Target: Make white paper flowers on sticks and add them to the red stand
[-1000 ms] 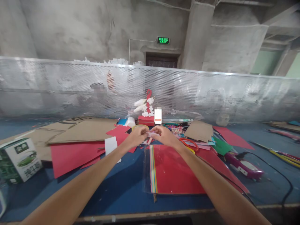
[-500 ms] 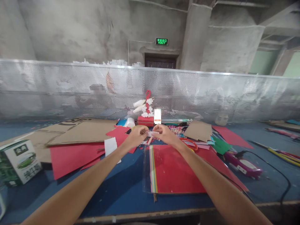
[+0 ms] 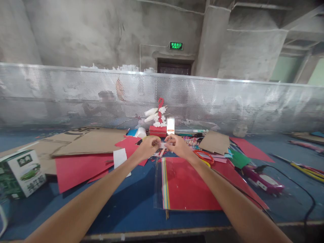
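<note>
Left hand (image 3: 149,146) and right hand (image 3: 176,146) pinch a small white piece (image 3: 162,145), seemingly unfinished, while the white-flowered red ornament (image 3: 159,118) stands assembled beyond.

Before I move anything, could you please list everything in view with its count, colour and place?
white slip: one, white, centre
paper packet: one, mostly red, front centre-right
flower ornament: one, red and white, back centre
lit panel: one, white, beside the ornament
small supplies: too many to count, mixed, back centre
carton: one, green and white, far left
cardboard: several pieces, brown, left and right
loose paper: several sheets, mostly red, both sides
device: one, purple, right
tools: count unclear, yellow and red, far right
table: one, blue, beneath
perforated screen: one, silver, behind
exit sign: one, green, upper centre
left hand: one, bare, slip's left side
right hand: one, bare, slip's right side
</note>
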Motion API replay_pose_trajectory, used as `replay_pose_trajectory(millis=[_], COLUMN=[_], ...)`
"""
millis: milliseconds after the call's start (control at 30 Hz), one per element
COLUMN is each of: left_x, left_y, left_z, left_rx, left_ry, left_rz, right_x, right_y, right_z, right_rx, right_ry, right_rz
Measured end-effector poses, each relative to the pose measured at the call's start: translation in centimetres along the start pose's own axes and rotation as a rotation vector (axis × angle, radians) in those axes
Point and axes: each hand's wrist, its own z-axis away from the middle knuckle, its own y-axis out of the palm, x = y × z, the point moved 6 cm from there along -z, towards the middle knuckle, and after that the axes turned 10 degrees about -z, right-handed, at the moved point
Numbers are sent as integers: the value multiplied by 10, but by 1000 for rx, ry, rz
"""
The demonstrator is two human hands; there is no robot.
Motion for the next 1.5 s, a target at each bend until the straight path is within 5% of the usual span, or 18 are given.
replay_pose_trajectory(millis=[333, 1033, 1367, 1500], left_x=[12, 7, 17, 19], left_y=[6, 6, 10, 11], left_z=[-3, 0, -3, -2], left_rx=[27, 32, 22, 3], left_ry=[-71, -199, -152, -130], left_rz=[178, 368, 341, 315], right_x=[22, 28, -4, 0], right_y=[10, -4, -6, -5], right_z=[3, 3, -4, -4], right_rx=[75, -77, -63, -99], right_ry=[-307, -256, -62, -70], right_rz=[415, 396, 77, 142])
